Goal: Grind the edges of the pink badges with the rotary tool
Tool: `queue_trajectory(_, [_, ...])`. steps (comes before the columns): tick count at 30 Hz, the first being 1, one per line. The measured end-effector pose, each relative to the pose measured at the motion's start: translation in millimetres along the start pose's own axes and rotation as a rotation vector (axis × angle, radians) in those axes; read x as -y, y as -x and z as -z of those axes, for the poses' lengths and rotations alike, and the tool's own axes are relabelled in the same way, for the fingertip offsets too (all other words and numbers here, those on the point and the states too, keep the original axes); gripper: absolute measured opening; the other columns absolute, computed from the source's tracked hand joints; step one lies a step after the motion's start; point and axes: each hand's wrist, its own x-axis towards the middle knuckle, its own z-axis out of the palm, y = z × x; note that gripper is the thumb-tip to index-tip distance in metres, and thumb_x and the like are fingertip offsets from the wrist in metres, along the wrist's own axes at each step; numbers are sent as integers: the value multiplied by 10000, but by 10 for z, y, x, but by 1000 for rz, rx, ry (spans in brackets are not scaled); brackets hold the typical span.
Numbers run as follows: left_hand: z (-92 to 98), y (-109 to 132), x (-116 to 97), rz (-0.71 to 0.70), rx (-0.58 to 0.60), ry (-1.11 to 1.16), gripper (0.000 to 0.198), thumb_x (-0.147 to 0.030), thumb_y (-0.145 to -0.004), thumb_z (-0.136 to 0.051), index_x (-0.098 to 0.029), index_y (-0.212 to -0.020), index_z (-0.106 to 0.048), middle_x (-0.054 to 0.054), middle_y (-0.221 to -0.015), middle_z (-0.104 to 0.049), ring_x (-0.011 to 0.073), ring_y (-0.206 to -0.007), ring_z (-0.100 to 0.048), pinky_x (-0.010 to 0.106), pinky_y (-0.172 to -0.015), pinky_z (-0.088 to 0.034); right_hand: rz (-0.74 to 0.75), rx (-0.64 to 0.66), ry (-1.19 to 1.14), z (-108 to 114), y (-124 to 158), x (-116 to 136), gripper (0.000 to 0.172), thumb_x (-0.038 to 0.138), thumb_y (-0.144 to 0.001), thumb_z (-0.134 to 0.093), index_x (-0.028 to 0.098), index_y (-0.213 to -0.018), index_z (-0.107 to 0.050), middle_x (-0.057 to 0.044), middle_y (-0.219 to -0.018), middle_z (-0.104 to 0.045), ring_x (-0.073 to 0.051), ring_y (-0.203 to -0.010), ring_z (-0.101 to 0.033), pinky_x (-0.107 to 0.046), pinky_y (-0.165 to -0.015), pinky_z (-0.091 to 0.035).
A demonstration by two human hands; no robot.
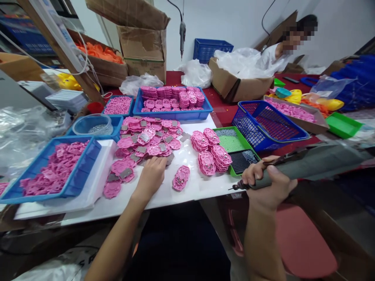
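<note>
My right hand (268, 181) grips a grey electric screwdriver (304, 164), its tip pointing left just off the white board's right edge. My left hand (150, 175) rests on the white board (187, 187), fingers reaching into a loose pile of pink plastic pieces with grey pads (146, 140). One pink piece (181, 178) lies alone on the board between my hands. Stacks of finished pink pieces (211, 154) stand just beyond it, next to a green tray (234, 146) with screw compartments.
Blue trays of pink parts sit at the left (49, 171) and at the back (172, 101). A blue basket (266, 125), cardboard boxes (237, 84) and plastic bags crowd the red table. Another person (290, 43) works at the far right.
</note>
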Motion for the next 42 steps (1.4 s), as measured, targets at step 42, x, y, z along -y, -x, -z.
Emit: queue_trajectory(42, [390,1118,-248,-143,161,314,720,151,-798,-367,-228,-1355,-622,104,-1390,-646,258,-1341,-591,464,-1101,-570,-109,-112,175,125,-117,31,235,332,-496,-559,267,-721,-578,86,-398,-399,-138,-267,-301,-292,-259,-220])
